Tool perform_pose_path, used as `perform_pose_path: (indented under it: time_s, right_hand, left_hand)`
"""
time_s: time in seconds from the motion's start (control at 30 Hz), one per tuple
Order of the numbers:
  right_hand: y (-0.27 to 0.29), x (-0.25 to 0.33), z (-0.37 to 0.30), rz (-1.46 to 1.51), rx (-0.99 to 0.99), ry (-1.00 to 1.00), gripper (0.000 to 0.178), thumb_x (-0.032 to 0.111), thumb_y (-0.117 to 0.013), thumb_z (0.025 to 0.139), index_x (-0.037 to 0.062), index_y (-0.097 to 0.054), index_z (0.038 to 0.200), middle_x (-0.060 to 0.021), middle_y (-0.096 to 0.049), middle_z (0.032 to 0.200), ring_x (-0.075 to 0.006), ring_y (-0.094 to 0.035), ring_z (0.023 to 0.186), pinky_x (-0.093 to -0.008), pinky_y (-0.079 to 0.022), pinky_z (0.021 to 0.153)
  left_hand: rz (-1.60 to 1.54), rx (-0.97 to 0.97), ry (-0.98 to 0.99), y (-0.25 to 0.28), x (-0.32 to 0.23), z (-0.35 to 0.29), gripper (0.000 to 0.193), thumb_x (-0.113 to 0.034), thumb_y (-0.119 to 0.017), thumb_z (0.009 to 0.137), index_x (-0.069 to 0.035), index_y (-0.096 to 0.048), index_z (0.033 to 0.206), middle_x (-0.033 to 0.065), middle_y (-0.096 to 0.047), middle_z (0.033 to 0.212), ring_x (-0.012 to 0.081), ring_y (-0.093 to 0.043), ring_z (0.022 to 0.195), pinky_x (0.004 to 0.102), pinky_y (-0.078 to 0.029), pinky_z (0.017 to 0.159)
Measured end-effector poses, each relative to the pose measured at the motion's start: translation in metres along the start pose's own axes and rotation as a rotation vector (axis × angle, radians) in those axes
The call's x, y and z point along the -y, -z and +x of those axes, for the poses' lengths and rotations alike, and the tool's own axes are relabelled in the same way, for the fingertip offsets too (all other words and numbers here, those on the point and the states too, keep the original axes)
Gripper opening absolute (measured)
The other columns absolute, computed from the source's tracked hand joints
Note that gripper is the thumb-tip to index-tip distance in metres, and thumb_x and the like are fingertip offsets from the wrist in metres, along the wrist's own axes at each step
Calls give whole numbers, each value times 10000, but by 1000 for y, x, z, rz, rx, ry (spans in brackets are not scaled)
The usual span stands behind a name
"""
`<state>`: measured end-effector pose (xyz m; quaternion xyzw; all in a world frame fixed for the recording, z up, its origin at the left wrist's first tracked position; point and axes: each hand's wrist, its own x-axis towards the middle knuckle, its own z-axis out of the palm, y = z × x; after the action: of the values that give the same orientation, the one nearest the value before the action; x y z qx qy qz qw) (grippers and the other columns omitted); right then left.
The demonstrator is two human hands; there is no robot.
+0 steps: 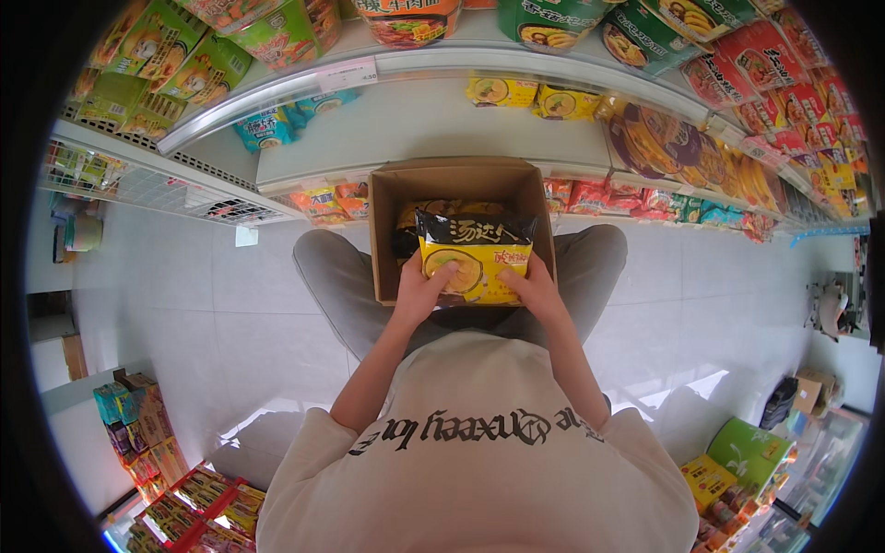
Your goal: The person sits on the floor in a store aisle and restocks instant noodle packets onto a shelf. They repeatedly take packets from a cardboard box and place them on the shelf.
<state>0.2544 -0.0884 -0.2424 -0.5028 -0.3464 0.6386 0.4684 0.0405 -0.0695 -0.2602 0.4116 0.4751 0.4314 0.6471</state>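
Both my hands grip one yellow and black packet of instant noodles [475, 251] above the near part of an open cardboard box [387, 207]. My left hand [426, 286] clasps its lower left side, thumb lying on the front. On the lower right side, my right hand [535, 286] holds it the same way. Inside the box, behind the held packet, more yellow and black packets [433, 210] show in part. The box stands between my bent knees, close to the shelf.
Ahead is a shelf [387, 120] with two yellow noodle packets [501, 91] and some blue packets [267, 129]. Noodle bowls [410, 20] line the tier above; red packets [590, 196] fill the lowest one. A wire rack [157, 180] is at left. Grey tiled floor [230, 295] surrounds me.
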Motion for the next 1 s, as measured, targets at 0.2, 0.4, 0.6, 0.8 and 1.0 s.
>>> perform_pose_path:
  time_s: [0.2, 0.4, 0.6, 0.8, 1.0]
  right_hand:
    - [5, 14, 12, -256, 50, -52, 438, 102, -795, 852, -35, -602, 1221, -89, -709, 1109, -131, -654, 982, -299, -539, 882]
    - [33, 63, 41, -197, -155, -17, 387, 112, -777, 874, -33, -628, 1200, -91, -724, 1063, -144, -692, 930, -305, -565, 826]
    - [52, 84, 121, -262, -275, 333, 379, 124, -809, 850, -20, -632, 1152, -90, -719, 1062, -133, -681, 923, -298, -555, 797]
    - [62, 72, 216, -285, -292, 456, 426, 161, -856, 807, -27, -622, 1108, -88, -714, 1041, -130, -671, 910, -301, -551, 788]
    - [80, 44, 305, -366, -212, 400, 457, 200, -872, 788, -39, -651, 1108, -111, -732, 1032, -142, -683, 896, -297, -548, 785]
  left_hand:
    - [65, 11, -46, 2, 9, 1, 338, -145, -639, 976, 56, -549, 1232, 137, -713, 1085, 173, -690, 968, 317, -549, 854]
    - [585, 100, -261, 7, 7, -7, 303, -203, -665, 949, -29, -590, 1186, 122, -728, 919, 301, -716, 789, 370, -549, 692]
    - [860, 163, -362, -3, 3, -5, 156, -201, -685, 923, -55, -660, 971, 98, -700, 834, 312, -678, 742, 390, -541, 645]
    - [974, 165, -409, -4, 9, -4, 170, -254, -664, 923, -84, -654, 925, 101, -653, 786, 321, -658, 715, 426, -527, 612]
    - [1004, 149, -447, -4, 12, -2, 146, -219, -691, 901, -78, -650, 898, 93, -639, 767, 310, -647, 674, 414, -522, 580]
